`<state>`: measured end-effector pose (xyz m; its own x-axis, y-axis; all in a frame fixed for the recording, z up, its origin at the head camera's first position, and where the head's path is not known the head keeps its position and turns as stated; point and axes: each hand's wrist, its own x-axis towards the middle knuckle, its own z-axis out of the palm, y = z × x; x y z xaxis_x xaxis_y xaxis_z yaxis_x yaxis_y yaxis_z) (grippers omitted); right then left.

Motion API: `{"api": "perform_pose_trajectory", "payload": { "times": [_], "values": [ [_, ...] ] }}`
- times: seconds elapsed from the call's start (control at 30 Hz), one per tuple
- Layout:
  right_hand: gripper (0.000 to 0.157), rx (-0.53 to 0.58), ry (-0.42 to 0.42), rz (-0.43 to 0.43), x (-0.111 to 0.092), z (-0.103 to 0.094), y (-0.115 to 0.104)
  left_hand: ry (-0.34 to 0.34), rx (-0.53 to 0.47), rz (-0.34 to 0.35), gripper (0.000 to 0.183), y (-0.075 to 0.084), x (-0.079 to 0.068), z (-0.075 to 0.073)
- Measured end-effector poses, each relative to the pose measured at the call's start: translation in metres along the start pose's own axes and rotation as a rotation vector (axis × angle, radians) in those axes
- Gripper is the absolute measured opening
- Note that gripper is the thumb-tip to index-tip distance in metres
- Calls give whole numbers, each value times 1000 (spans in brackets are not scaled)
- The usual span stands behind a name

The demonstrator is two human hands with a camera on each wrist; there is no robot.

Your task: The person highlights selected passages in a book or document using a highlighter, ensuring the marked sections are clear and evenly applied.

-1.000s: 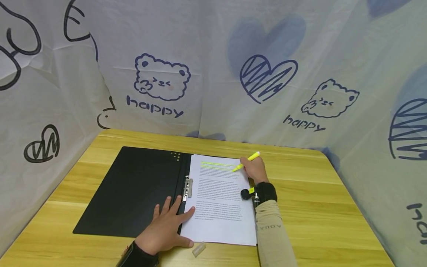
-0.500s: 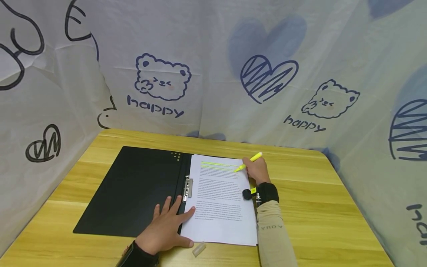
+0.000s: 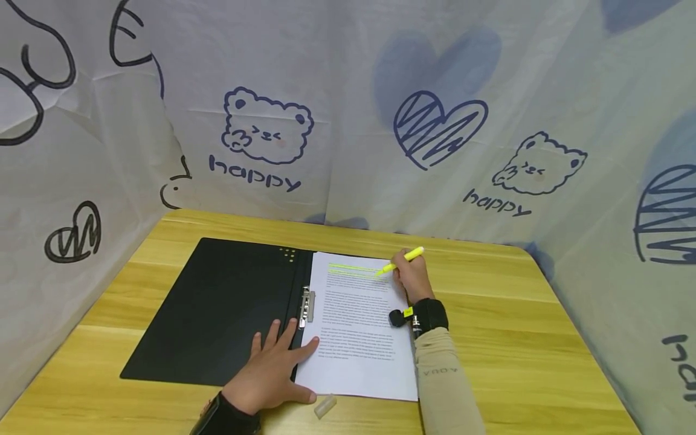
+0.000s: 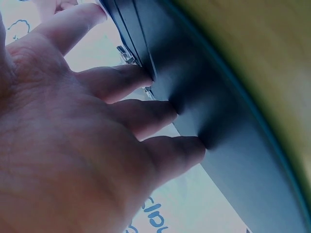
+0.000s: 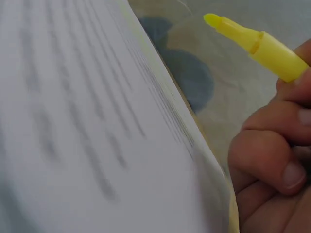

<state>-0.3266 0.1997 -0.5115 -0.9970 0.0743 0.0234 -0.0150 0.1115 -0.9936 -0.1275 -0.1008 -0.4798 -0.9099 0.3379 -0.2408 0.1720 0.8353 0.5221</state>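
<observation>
My right hand point(image 3: 413, 281) grips a yellow highlighter point(image 3: 405, 260) near the paper's upper right edge, fingers curled round its barrel. The uncapped yellow tip shows in the right wrist view, where the highlighter point(image 5: 277, 53) points away from the fingers. Printed sheets of paper point(image 3: 356, 377) lie in the open black folder point(image 3: 212, 308); several top lines carry yellow marking. Spread wide, my left hand point(image 3: 272, 371) rests across the folder's spine, index finger and thumb over the paper's lower left edge. Its fingertips press on the black cover point(image 4: 184, 63) in the left wrist view.
A small translucent pen cap point(image 3: 325, 407) lies on the wooden table point(image 3: 511, 338), just below the paper. The folder's metal clip point(image 3: 307, 307) stands at the paper's left edge. Behind the table hangs a light cloth point(image 3: 348, 121) with drawn bears and hearts.
My right hand with the highlighter shifts slightly right, then back left and a little up the page. The left hand stays in place on the folder and paper.
</observation>
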Motion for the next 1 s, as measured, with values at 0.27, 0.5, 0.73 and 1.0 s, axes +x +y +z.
{"api": "perform_pose_trajectory", "payload": {
  "times": [0.27, 0.5, 0.73, 1.0],
  "values": [
    [22, -43, -93, 5, -6, 46, -9, -11, 8, -1, 93, 0, 1, -1],
    [19, 88, -105, -4, -5, 71, -3, -5, 14, 8, 92, 1, 0, -3],
    [22, 62, -218, 15, -7, 70, 1, -9, 9, 5, 92, 1, 0, -3],
    [27, 29, -274, 17, -8, 68, 1, -8, 19, -1, 92, 2, 0, -3]
  ]
}}
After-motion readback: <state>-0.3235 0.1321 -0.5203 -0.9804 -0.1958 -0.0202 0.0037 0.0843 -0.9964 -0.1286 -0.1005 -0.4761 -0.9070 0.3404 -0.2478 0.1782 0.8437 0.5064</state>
